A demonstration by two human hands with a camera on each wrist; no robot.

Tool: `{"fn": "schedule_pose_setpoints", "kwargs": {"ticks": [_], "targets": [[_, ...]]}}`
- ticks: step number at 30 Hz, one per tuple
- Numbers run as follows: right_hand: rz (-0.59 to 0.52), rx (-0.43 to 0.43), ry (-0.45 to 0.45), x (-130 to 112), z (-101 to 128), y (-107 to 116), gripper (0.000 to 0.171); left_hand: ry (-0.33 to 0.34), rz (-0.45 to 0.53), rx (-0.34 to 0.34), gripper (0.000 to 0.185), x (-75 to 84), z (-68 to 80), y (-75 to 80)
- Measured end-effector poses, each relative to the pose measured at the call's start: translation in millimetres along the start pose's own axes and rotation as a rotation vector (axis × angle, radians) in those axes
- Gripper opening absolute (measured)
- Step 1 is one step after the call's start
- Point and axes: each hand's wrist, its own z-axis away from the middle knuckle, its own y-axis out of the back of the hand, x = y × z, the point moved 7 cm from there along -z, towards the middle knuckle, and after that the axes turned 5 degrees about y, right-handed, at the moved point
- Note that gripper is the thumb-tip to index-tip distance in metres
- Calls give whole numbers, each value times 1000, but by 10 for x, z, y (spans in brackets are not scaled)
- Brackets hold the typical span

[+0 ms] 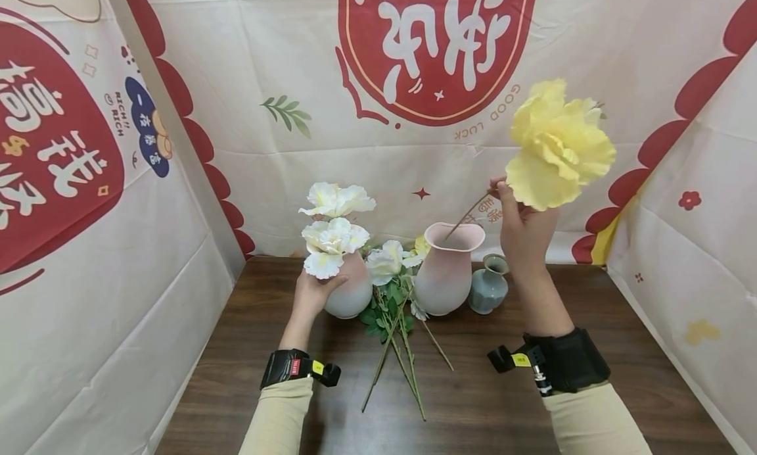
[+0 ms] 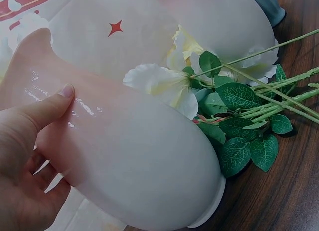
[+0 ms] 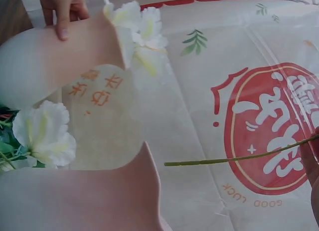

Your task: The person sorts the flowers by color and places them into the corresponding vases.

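My left hand (image 1: pixel 315 290) grips the neck of the left pink-and-white vase (image 1: pixel 349 297), thumb (image 2: pixel 62 99) on one side and fingers on the other. White flowers (image 1: pixel 334 241) stand in that vase's mouth. Raised at the right, my right hand (image 1: pixel 526 235) pinches the stem (image 3: pixel 209 161) of a large yellow flower (image 1: pixel 558 149). The stem slants down to the left, and its cut end is right by the mouth of the second pink-and-white vase (image 1: pixel 443 284). The right wrist view has the stem's end just beyond that vase's rim (image 3: pixel 153 176).
Between the vases lie several flowers with green leaves (image 2: pixel 239 99), their stems (image 1: pixel 408 369) pointing toward the table's front. A small blue-grey vase (image 1: pixel 488 287) stands right of the second vase. Printed cloth (image 1: pixel 296 159) hangs behind and along both sides of the dark wooden table (image 1: pixel 473 402).
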Motion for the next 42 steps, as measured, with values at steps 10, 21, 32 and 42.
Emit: {"fn": "schedule_pose_setpoints", "kwargs": {"ticks": [10,21,32,42], "targets": [[261,-45,18,197,39,86,18,-6,8,0,79,-32,-19,1],[390,-88,13,457,89,174,24,13,10,-7,82,-29,-22,-1],[554,-182,-97,620,104,183,25,2,5,-2,80,-36,-31,8],[680,-577,-579,1177,534,468,42,16,-10,-14,82,-66,-48,3]]}}
